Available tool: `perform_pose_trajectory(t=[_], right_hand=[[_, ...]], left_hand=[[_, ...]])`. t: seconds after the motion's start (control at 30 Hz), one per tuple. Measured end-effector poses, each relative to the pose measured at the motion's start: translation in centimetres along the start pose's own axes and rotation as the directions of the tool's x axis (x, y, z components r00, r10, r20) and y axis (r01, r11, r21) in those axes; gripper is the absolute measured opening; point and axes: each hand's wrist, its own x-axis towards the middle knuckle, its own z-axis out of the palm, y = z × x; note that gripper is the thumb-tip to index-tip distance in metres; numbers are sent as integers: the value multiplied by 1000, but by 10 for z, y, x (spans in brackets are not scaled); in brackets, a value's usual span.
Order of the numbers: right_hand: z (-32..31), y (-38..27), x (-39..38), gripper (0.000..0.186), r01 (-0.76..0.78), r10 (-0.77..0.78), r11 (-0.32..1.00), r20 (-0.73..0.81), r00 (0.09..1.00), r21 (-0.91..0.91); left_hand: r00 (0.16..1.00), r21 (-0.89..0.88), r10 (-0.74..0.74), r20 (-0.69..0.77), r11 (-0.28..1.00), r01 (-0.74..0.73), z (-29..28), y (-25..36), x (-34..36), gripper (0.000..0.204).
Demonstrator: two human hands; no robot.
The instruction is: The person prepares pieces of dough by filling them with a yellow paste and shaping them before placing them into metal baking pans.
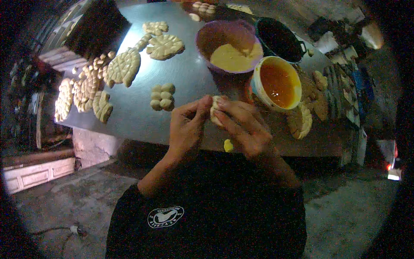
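Over the near edge of the metal table, my two hands meet around a small pale piece of dough. My left hand is closed, thumb and forefinger pinching the dough's left side. The fingers of my right hand curl over it from the other side and cover part of it. Left of my hands, a tight cluster of dough balls rests on the metal. A small bright yellow lump shows below my hands, near the table edge; its kind is unclear.
A purple tub holds a pale yellow mass. Beside it are a dark bucket and a white bucket of orange liquid. Shaped dough pieces cover the table's left side; another dough piece lies right. Stacked trays stand far right.
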Motion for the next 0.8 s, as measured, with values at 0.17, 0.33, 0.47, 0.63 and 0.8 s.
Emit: perform_pose_trajectory(t=[0.17, 0.33, 0.47, 0.63, 0.8], right_hand=[[11, 4, -6, 29, -87, 54, 942, 107, 993, 325], [30, -1, -2, 24, -296, 234, 901, 219, 947, 316], [54, 0, 13, 37, -409, 355, 820, 205, 912, 400], [85, -8, 41, 63, -480, 313, 618, 366, 877, 622], [124, -3, 67, 70, -296, 272, 953, 242, 931, 66]], left_hand=[[989, 404, 105, 103, 904, -138, -28, -13, -16, 23], [994, 140, 47, 103, 988, -61, -49, -12, -27, 22], [974, 120, 92, 208, 986, -118, -79, -20, -20, 24], [985, 158, -161, 56, 976, 150, -121, -17, 8, 31], [936, 88, -311, 166, 950, 300, -166, -26, 30, 42]])
